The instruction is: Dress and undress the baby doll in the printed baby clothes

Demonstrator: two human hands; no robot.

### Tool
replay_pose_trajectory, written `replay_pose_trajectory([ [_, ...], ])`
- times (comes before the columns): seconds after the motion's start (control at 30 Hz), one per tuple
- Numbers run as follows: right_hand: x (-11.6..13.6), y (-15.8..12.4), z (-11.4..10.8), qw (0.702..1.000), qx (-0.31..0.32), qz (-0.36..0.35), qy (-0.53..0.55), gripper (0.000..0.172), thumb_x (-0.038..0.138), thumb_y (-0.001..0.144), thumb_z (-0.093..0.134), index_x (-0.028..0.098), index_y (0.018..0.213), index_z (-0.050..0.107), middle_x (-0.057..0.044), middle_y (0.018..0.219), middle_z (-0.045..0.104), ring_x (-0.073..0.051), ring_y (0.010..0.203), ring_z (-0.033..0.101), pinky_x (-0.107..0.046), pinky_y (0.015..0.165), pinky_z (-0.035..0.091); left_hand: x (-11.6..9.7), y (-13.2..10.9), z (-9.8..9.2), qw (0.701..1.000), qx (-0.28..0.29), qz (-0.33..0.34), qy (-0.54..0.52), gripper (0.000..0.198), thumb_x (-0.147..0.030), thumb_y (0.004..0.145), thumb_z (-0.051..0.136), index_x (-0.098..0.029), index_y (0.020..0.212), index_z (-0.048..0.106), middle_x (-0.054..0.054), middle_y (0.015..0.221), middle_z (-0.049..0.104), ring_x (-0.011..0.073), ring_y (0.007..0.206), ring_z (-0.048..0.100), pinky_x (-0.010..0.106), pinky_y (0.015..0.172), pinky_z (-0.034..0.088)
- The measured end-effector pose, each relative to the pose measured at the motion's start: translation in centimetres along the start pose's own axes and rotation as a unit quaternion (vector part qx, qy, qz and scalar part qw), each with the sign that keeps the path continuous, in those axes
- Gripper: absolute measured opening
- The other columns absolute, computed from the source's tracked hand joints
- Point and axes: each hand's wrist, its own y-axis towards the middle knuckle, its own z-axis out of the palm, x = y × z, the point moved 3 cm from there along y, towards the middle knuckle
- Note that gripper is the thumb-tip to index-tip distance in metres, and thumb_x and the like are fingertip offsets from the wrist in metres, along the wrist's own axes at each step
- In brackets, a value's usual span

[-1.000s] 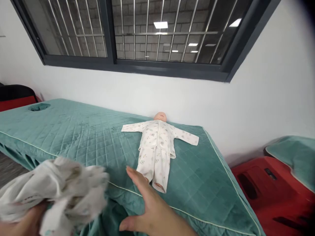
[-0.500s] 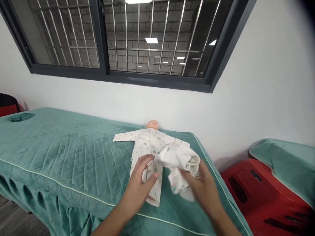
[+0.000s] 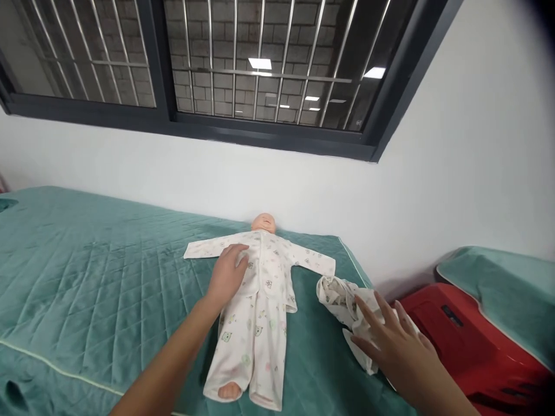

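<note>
A baby doll (image 3: 264, 223) lies on its back on the green quilted bed, arms spread, head toward the wall. It wears a white patterned top (image 3: 271, 257) and white patterned trousers (image 3: 269, 346); one foot shows at a trouser cuff. My left hand (image 3: 229, 271) is over the left side of the top, fingers loosely apart, holding nothing. Beside the doll, on the right, a crumpled white cloth (image 3: 340, 297) with a print lies near the bed's edge. My right hand (image 3: 396, 338) is spread over that cloth, fingers apart; whether it touches is hard to tell.
The green quilted bed cover (image 3: 108, 277) stretches far to the left. A red plastic chair (image 3: 451, 329) stands at the right, with green cloth (image 3: 507, 283) over it. Behind the bed are a white wall (image 3: 195, 173) and a barred window (image 3: 269, 58).
My right hand has carried the crumpled cloth to the right and let go of it by the bed's edge. My left hand has moved up and left, over the doll's top.
</note>
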Motion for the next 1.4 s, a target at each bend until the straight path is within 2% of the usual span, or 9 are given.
replay_pose_trajectory([
  [0.13, 4.9, 2.6, -2.4, 0.997, -0.017, -0.017, 0.073, 0.065, 0.057, 0.090, 0.045, 0.029, 0.148, 0.040, -0.011, 0.159, 0.031, -0.044, 0.146, 0.019, -0.069, 0.101, 0.039, 1.0, 5.4, 2.7, 0.998, 0.038, 0.013, 0.044, 0.029, -0.025, 0.092, 0.048, -0.018, 0.116, 0.063, 0.009, 0.123, 0.064, 0.0245, 0.121, 0.054, 0.042, 0.108, 0.040],
  [0.23, 10.5, 7.7, -2.7, 0.979, -0.021, -0.071, 0.192, 0.056, 0.049, 0.093, 0.045, 0.028, 0.145, 0.043, -0.006, 0.160, 0.029, -0.033, 0.149, 0.019, -0.058, 0.113, 0.034, 2.0, 8.4, 4.8, 0.996, 0.075, 0.023, 0.043, 0.032, -0.026, 0.094, 0.045, -0.017, 0.118, 0.063, 0.010, 0.126, 0.064, 0.0250, 0.123, 0.053, 0.042, 0.108, 0.041],
  [0.33, 15.4, 14.2, -1.9, 0.925, -0.011, -0.103, 0.367, 0.050, 0.046, 0.094, 0.047, 0.029, 0.141, 0.045, -0.005, 0.156, 0.036, -0.026, 0.144, 0.032, -0.047, 0.114, 0.036, 3.2, 9.4, 6.2, 0.994, 0.102, 0.039, 0.027, 0.033, -0.027, 0.096, 0.041, -0.020, 0.119, 0.064, 0.007, 0.129, 0.064, 0.0234, 0.125, 0.053, 0.041, 0.109, 0.041],
  [0.4, 17.6, 18.0, -1.1, 0.883, -0.032, -0.074, 0.463, 0.042, 0.042, 0.094, 0.047, 0.028, 0.133, 0.052, -0.005, 0.144, 0.051, -0.024, 0.134, 0.046, -0.044, 0.111, 0.038, 4.0, 9.4, 6.5, 0.994, 0.101, 0.026, 0.015, 0.035, -0.030, 0.097, 0.040, -0.023, 0.121, 0.064, 0.005, 0.132, 0.062, 0.0220, 0.126, 0.053, 0.040, 0.110, 0.040],
  [0.5, 19.5, 21.1, 0.2, 0.853, -0.045, -0.040, 0.519, 0.030, 0.036, 0.093, 0.047, 0.026, 0.117, 0.061, -0.005, 0.127, 0.063, -0.023, 0.121, 0.055, -0.043, 0.106, 0.041, 4.7, 8.9, 6.5, 0.994, 0.107, 0.000, 0.011, 0.036, -0.034, 0.097, 0.040, -0.025, 0.123, 0.063, 0.003, 0.135, 0.060, 0.0209, 0.128, 0.051, 0.040, 0.112, 0.039],
  [0.73, 19.5, 20.7, 2.4, 0.808, -0.008, -0.045, 0.587, 0.029, 0.037, 0.093, 0.049, 0.029, 0.118, 0.060, -0.002, 0.133, 0.059, -0.022, 0.126, 0.050, -0.042, 0.108, 0.037, 4.6, 8.9, 6.3, 0.994, 0.110, -0.024, 0.008, 0.035, -0.033, 0.097, 0.041, -0.025, 0.124, 0.062, 0.001, 0.136, 0.060, 0.0184, 0.130, 0.048, 0.038, 0.113, 0.037],
  [1.03, 19.6, 21.0, 2.2, 0.816, -0.035, -0.076, 0.571, 0.021, 0.035, 0.094, 0.049, 0.028, 0.104, 0.065, -0.001, 0.129, 0.062, -0.022, 0.126, 0.050, -0.043, 0.109, 0.036, 4.7, 9.0, 6.4, 0.993, 0.114, 0.017, 0.008, 0.036, -0.024, 0.098, 0.038, -0.027, 0.120, 0.065, 0.000, 0.135, 0.060, 0.0166, 0.128, 0.051, 0.037, 0.112, 0.038],
  [1.27, 19.7, 20.9, 2.2, 0.834, -0.017, -0.141, 0.533, 0.033, 0.033, 0.097, 0.042, 0.028, 0.123, 0.062, -0.003, 0.142, 0.053, -0.020, 0.135, 0.042, -0.044, 0.115, 0.030, 4.6, 9.0, 6.4, 0.992, 0.123, 0.024, 0.012, 0.037, -0.023, 0.098, 0.037, -0.032, 0.123, 0.063, -0.001, 0.134, 0.060, 0.0181, 0.127, 0.051, 0.039, 0.111, 0.038],
  [1.4, 19.6, 20.9, 2.7, 0.819, -0.028, -0.093, 0.565, 0.031, 0.036, 0.094, 0.048, 0.028, 0.118, 0.064, -0.003, 0.139, 0.056, -0.022, 0.133, 0.045, -0.045, 0.115, 0.032, 4.2, 9.0, 6.1, 0.995, 0.100, 0.013, -0.021, 0.029, -0.023, 0.096, 0.043, -0.029, 0.112, 0.067, 0.000, 0.126, 0.064, 0.0179, 0.124, 0.053, 0.038, 0.109, 0.040],
])
